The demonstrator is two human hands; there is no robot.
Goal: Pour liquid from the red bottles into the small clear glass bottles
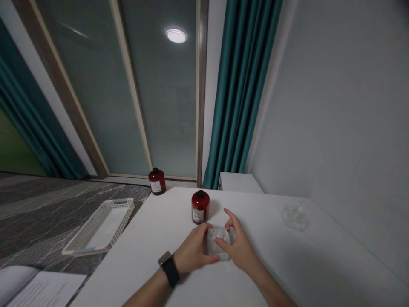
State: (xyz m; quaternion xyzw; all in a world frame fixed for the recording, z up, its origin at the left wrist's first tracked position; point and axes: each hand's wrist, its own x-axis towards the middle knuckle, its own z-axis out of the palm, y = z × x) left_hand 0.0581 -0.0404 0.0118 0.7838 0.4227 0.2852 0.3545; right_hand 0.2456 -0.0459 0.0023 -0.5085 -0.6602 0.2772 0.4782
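A small clear glass container (221,252) with a rounded, knob-like part on top is between my hands, low over the white table (153,264). My left hand (193,250) grips its left side, thumb along the near edge and fingers at the far edge. My right hand (238,247) is at its right side, the thumb lying over the top and the other fingers bent at the far right corner; the index finger points up and away. Just beyond them, a dark red bottle (200,207) with a black cap and pale label stands upright.
A second red bottle (156,181) stands at the table's far left corner. Another clear faceted glass piece (295,216) lies to the right, near the wall. Left of the table are a white perforated basket (86,236) and an open book (44,288). A white cabinet (239,182) sits behind.
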